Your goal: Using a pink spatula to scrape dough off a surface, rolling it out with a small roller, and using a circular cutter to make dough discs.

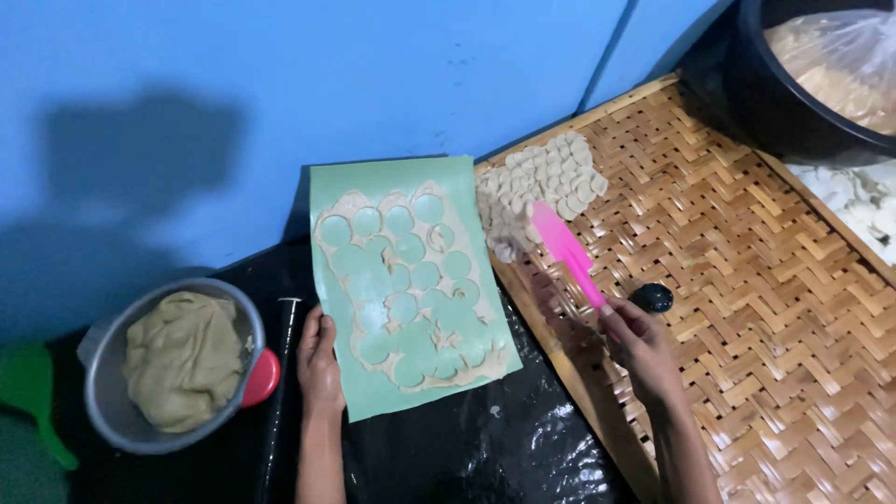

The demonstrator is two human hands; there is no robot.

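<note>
The right hand [639, 341], lower centre-right of the frame, has its fingers closed round the handle of a pink spatula [565, 252], whose blade reaches up to the pile of small dough rounds [546, 182] at the upper-left corner of the woven bamboo tray [747, 280]. The spatula looks light and a bit flexible, best held low on the handle, as it is now. The rounds look thin, soft and easy to tear or stick together, so they are better lifted from underneath than pinched.

The left hand [319, 364] lies flat, fingers extended, pressing the left edge of the green sheet [411, 280] at centre frame and gripping nothing. The rolled dough left on the sheet is a floppy lattice full of cut-out holes.

At lower left, a metal pot [173, 369] holds a heavy-looking lump of dough. A small dark object [651, 297] beside the right hand is hard to identify. The black tub [803, 84] at the upper right is cut off by the frame, its bagged contents unclear. The lighting is dim.
</note>
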